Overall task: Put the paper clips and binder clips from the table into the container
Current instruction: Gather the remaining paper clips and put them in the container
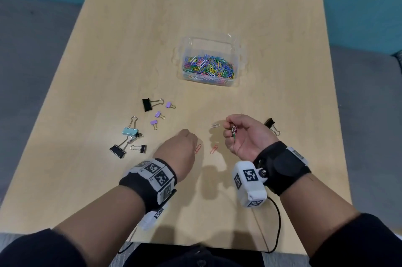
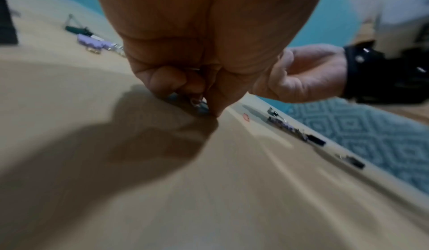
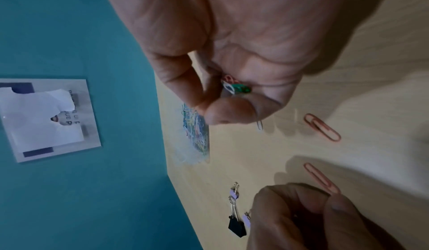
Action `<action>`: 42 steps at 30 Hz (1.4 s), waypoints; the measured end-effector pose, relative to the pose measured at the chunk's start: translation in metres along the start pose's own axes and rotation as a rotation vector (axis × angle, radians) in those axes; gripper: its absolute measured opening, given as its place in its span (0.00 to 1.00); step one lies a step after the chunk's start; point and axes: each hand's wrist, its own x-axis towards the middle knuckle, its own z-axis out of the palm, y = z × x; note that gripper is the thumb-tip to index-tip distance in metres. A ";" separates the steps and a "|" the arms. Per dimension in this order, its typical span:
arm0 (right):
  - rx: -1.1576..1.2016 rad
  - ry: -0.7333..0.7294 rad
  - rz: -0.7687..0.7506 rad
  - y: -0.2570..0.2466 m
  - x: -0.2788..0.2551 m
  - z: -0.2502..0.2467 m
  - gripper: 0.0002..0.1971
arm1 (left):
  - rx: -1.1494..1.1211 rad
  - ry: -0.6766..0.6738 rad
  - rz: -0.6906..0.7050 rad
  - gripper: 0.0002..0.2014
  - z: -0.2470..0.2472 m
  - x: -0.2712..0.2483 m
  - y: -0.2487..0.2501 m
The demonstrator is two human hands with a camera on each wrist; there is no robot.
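Paper clips were mid-collection, so step in hand was gathering loose ones off the table [image 1: 217, 16] before a drop into the container [image 1: 210, 46]. I had the right hand [image 1: 243, 136] palm-up above the table w/ fingers [image 3: 185, 81] curled round a small bunch of clips [image 1: 234, 130], pink, white & green. Left hand [image 1: 180, 147] was knuckles-up, fingertips down at the table beside a red paper clip [image 1: 198, 149]; it looked pinched on sth small, but I couldn't tell what, wrist view too blurred. A second red clip [image 1: 214, 149] and a white clip [image 1: 215, 125] lay loose between the hands. Binder clips [image 1: 139, 129] sat untouched in a scatter to the left, one black one [image 1: 270, 124] just beyond the right hand. Container stood farther up the table, well apart, already holding a heap of clips. Next move, by my read: pinch up the remaining flat clips, needing fingertip or nail under thin wire, then carry over the rim & release.
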 end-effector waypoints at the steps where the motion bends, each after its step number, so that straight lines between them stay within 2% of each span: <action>1: -0.068 0.026 -0.005 -0.002 0.002 0.003 0.05 | 0.060 -0.001 0.034 0.11 -0.001 -0.003 0.002; 3: -0.304 0.101 -0.077 -0.005 0.009 0.007 0.05 | 0.120 -0.013 0.100 0.08 0.000 -0.008 0.002; 5: -0.761 0.156 -0.241 -0.006 0.016 0.013 0.03 | -0.030 -0.012 0.073 0.05 -0.001 -0.011 -0.001; 7: -1.330 0.155 -0.401 -0.009 0.023 0.017 0.05 | -0.512 -0.032 -0.099 0.07 -0.009 -0.012 -0.004; 9: -1.732 0.093 -0.443 -0.012 0.029 0.019 0.08 | -1.141 -0.089 -0.303 0.11 -0.017 -0.012 -0.005; 10: -1.837 0.058 -0.453 -0.013 0.032 0.020 0.07 | -1.359 -0.120 -0.372 0.12 -0.022 -0.013 -0.005; 12: -1.957 0.011 -0.470 -0.014 0.037 0.021 0.05 | -1.599 -0.168 -0.416 0.12 -0.028 -0.014 -0.004; 15: -2.009 -0.024 -0.469 -0.015 0.041 0.027 0.03 | -1.719 -0.189 -0.436 0.11 -0.031 -0.011 -0.003; 18: -2.035 -0.034 -0.460 -0.014 0.044 0.028 0.03 | -1.586 -0.130 -0.444 0.11 -0.027 -0.006 0.003; 19: -2.042 -0.036 -0.459 -0.013 0.045 0.028 0.04 | -1.453 -0.100 -0.437 0.10 -0.024 -0.005 0.006; 21: -2.038 -0.052 -0.474 -0.010 0.047 0.026 0.05 | -1.023 -0.030 -0.385 0.04 -0.021 -0.003 0.011; 23: -2.027 -0.064 -0.491 -0.009 0.047 0.024 0.06 | -0.534 -0.015 -0.272 0.06 -0.015 -0.002 0.015; 24: -2.029 -0.070 -0.499 -0.008 0.047 0.023 0.07 | -0.369 -0.023 -0.227 0.07 -0.011 -0.001 0.017; 27: -2.047 -0.099 -0.535 -0.005 0.045 0.023 0.09 | -0.188 -0.019 -0.149 0.07 -0.003 0.003 0.023; 29: -1.992 -0.109 -0.542 -0.007 0.043 0.021 0.09 | -0.147 -0.038 -0.122 0.07 0.000 0.007 0.023; 31: -1.754 -0.059 -0.485 -0.012 0.040 0.018 0.11 | -0.105 -0.033 -0.087 0.08 0.000 0.007 0.024; 33: -1.289 -0.032 -0.356 -0.018 0.037 0.014 0.13 | -0.043 -0.012 -0.026 0.09 -0.001 0.006 0.025; 36: -0.377 -0.062 -0.108 -0.030 0.023 0.003 0.11 | 0.003 -0.017 0.035 0.09 -0.004 0.002 0.030; 37: -0.149 -0.095 -0.052 -0.035 0.018 -0.001 0.11 | -0.044 -0.037 0.031 0.08 -0.004 0.001 0.030; 38: 0.010 -0.125 -0.022 -0.039 0.014 -0.005 0.10 | -0.184 -0.045 -0.010 0.07 -0.003 0.001 0.029; 39: 0.106 -0.150 -0.015 -0.042 0.011 -0.007 0.08 | -0.423 -0.048 -0.098 0.07 -0.004 0.002 0.027; 42: 0.173 -0.164 -0.046 -0.048 0.007 -0.010 0.05 | -1.293 -0.066 -0.416 0.14 -0.012 0.003 0.029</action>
